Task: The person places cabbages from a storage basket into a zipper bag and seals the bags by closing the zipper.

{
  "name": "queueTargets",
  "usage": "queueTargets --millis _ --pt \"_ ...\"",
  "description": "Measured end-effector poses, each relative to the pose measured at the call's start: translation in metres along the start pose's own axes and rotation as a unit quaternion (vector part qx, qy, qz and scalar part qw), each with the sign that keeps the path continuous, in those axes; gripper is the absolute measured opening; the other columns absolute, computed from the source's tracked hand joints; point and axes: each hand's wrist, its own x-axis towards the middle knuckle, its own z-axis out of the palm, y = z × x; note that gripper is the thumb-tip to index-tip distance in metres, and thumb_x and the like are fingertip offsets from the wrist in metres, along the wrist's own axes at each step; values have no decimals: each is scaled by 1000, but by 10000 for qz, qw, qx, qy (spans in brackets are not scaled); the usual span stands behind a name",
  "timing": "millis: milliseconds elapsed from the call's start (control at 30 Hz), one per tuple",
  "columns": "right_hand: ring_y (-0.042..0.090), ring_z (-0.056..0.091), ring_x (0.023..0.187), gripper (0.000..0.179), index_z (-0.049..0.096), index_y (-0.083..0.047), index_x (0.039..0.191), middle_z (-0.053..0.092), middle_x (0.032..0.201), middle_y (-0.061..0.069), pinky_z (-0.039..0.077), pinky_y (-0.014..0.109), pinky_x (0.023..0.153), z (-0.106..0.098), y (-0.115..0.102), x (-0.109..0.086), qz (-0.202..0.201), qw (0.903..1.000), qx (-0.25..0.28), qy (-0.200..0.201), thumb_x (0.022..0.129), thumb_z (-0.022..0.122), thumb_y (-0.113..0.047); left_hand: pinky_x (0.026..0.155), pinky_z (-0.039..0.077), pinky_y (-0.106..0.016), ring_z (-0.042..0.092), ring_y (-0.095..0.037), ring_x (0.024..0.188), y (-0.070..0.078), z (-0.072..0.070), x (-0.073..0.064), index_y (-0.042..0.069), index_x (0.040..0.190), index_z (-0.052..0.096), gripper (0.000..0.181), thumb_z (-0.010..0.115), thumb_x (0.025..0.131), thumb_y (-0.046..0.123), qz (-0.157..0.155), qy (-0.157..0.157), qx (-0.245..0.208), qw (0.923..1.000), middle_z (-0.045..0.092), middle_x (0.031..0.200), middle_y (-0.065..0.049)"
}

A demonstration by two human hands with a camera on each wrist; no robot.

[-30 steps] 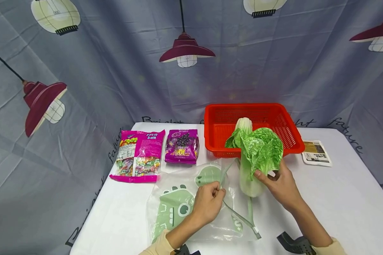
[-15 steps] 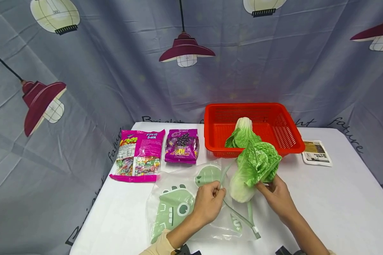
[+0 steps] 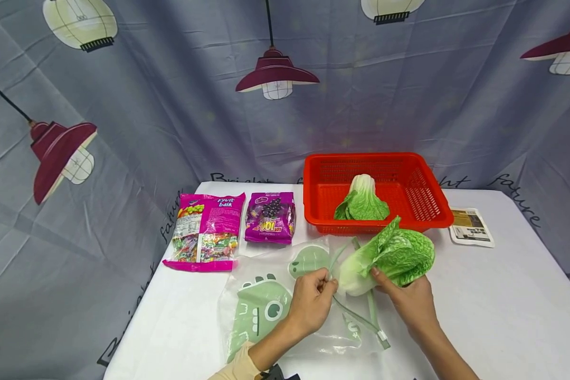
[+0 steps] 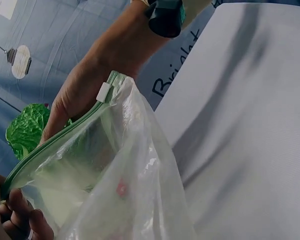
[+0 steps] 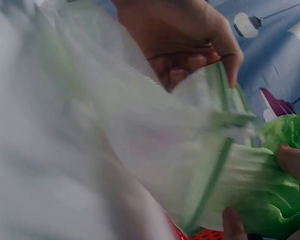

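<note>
My left hand [image 3: 311, 301] pinches the rim of a clear zip bag [image 3: 309, 338] printed with green cartoon monsters, holding its mouth up. In the left wrist view the green zip strip runs slantwise to a white slider [image 4: 104, 92]. My right hand [image 3: 413, 303] grips a Chinese cabbage [image 3: 404, 256] by its leafy part, thumb on top. The cabbage is tilted, its white base pointing left at the bag's mouth. Through the clear plastic the pale base [image 4: 60, 197] shows in the left wrist view, and the zip edge [image 5: 210, 185] crosses it in the right wrist view.
Behind the bag stands a red plastic basket [image 3: 315, 198] with another Chinese cabbage [image 3: 362, 198] in it. A pink candy bag [image 3: 218, 216] and a purple grape candy bag [image 3: 269, 217] lie at the left. A small flat packet [image 3: 471, 227] lies right of the basket.
My right hand has lowered the cabbage from nearly upright to a leftward tilt and brought its base to the bag's mouth. The left hand has stayed in place on the bag's rim.
</note>
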Motion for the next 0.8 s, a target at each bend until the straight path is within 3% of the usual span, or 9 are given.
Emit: queueTargets --millis 133,367,600,700,800 --pt "12 67 77 69 39 -3 139 59 115 15 54 23 71 5 1 -2 -30 9998 75 200 86 77 -26 45 25 -17 31 1 50 4 -2 1 15 61 44 30 58 86 4 142 28 -47 9999 32 52 13" --pt "26 47 122 87 34 0 146 51 135 20 36 30 95 10 0 -5 -89 9964 -746 401 82 80 -37 46 26 -16 33 1 50 10 -4 1 17 63 46 29 58 88 5 150 -8 -256 9996 35 53 14" --pt "36 57 106 76 52 8 126 62 113 27 43 50 87 11 9 -5 -460 9863 -1373 795 77 83 -42 45 28 -18 34 0 50 15 -6 1 15 65 47 28 57 89 4 247 21 -551 9982 37 54 12" --pt "34 61 98 68 59 7 116 66 104 24 47 45 80 11 15 -5 -649 9819 -1567 839 75 84 -41 44 29 -18 35 -1 50 16 -7 1 14 65 48 28 57 90 4 279 28 -662 9974 38 54 11" --pt "29 62 97 62 62 4 115 68 103 20 48 33 77 9 21 -5 -773 9810 -1622 726 75 85 -38 42 30 -19 36 -1 49 16 -7 0 14 66 49 27 57 90 5 281 39 -662 9974 40 54 10"
